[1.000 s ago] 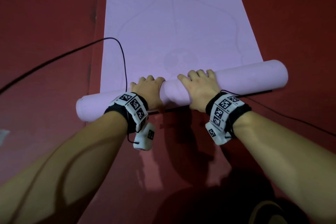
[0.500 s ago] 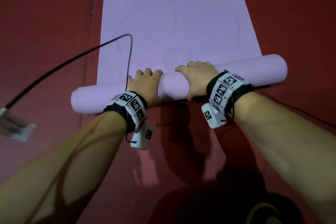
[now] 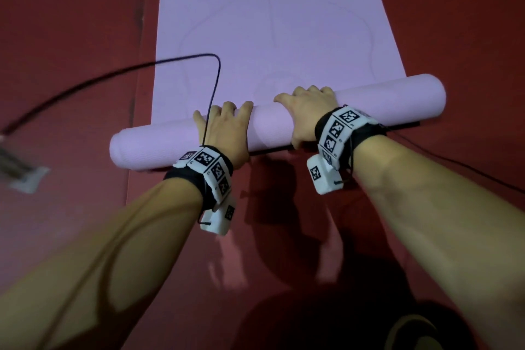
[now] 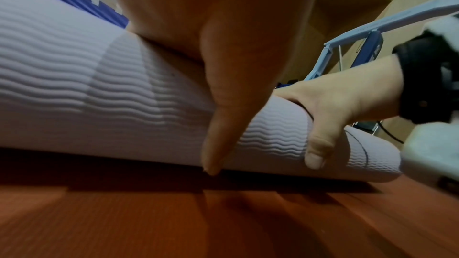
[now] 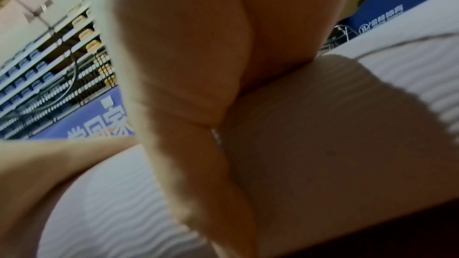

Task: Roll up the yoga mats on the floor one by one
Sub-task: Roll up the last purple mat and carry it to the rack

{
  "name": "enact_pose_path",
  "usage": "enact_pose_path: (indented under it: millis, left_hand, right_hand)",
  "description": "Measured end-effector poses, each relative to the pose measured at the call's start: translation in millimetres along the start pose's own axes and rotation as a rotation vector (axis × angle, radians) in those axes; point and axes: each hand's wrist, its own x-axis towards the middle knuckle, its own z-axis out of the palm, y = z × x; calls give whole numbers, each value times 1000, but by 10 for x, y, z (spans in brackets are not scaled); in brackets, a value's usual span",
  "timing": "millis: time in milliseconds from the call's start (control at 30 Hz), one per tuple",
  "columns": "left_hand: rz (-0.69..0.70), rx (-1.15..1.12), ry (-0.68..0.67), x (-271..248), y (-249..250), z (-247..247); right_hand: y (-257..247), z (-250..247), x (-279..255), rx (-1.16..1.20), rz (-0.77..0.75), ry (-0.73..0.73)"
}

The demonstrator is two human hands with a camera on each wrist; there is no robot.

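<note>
A lilac yoga mat lies on the red floor, its near end wound into a thick roll that runs slightly askew from left to right. The flat part stretches away from me. My left hand and right hand sit side by side on the middle of the roll, fingers curled over its top and thumbs down its near side. The left wrist view shows the ribbed roll, my left thumb and the right hand gripping it. The right wrist view, blurred, shows my right hand against the roll.
A black cable loops from my left wrist across the mat's left edge and over the red floor. Another cable trails right from the right wrist. A blurred white object lies at the left. Blue railings and stands show in the wrist views.
Both hands have pushed the roll farther away along the mat. The left cable loop has swung over the mat, and the white object has come into view at the left.
</note>
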Motion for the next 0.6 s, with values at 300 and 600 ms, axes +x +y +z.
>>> enact_pose_path:
  millis: [300, 600]
  left_hand:
    - [-29, 36, 21, -164, 93, -47]
    - [-4, -21, -222, -633, 261, -134]
  right_hand:
    - [-85, 102, -235, -18, 14, 98]
    - [-57, 79, -690, 10, -49, -166]
